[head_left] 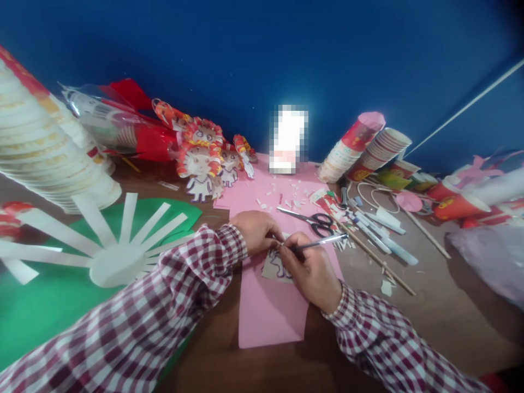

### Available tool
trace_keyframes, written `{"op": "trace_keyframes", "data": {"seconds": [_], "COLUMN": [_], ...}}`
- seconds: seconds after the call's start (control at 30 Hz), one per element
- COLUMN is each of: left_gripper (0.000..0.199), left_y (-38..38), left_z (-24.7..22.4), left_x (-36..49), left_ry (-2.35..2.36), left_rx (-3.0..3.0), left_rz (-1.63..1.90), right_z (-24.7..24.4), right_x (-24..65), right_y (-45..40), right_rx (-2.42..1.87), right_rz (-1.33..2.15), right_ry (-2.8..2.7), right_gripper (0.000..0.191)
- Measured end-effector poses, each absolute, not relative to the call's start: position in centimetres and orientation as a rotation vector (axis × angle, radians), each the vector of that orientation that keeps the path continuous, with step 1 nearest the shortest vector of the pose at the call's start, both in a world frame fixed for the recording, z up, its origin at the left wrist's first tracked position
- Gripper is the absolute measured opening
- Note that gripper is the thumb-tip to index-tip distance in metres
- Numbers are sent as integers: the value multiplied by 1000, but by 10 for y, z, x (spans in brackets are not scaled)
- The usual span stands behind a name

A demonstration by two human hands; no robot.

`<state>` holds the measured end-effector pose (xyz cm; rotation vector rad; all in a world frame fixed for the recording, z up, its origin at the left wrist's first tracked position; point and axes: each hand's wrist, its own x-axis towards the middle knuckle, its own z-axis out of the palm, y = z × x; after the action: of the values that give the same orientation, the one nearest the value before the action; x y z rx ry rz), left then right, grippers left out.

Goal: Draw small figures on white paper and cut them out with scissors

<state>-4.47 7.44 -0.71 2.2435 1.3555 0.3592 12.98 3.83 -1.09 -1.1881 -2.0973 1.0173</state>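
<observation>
My right hand (315, 267) is closed round a slim pen (325, 240), its silver end pointing to the right. Beneath my hands lies a small pale paper piece (270, 268) with a figure drawn in dark outline. My left hand (257, 232) has its fingers bent and drawn together at the upper edge of this paper, holding it. The fingertips of both hands nearly meet there, and the pen's tip is hidden. The paper rests on a pink sheet (270, 322). Just beyond my hands lie black-handled scissors (321, 219), blades pointing left.
Paper cups (41, 142) stand stacked at left, with more cups (352, 147) at back right. A green sheet (41, 305) bears a white cup cut into strips (118, 265). Paper lion figures (200, 164) stand behind. Pens (380, 234), a stick (376, 256) and scraps lie right.
</observation>
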Motion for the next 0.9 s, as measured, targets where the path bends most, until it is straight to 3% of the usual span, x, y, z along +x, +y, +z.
{"op": "trace_keyframes", "data": {"seconds": [0.9], "left_gripper": [22], "left_y": [75], "left_z": [-5], "left_x": [-47], "left_ry": [1350], "left_rx": [2234], "left_rz": [330], "right_z": [-11], "right_x": [130], "right_y": [38], "right_rx": [-1172], "right_rz": [1036], "right_ry": [-2119], "right_gripper": [13]}}
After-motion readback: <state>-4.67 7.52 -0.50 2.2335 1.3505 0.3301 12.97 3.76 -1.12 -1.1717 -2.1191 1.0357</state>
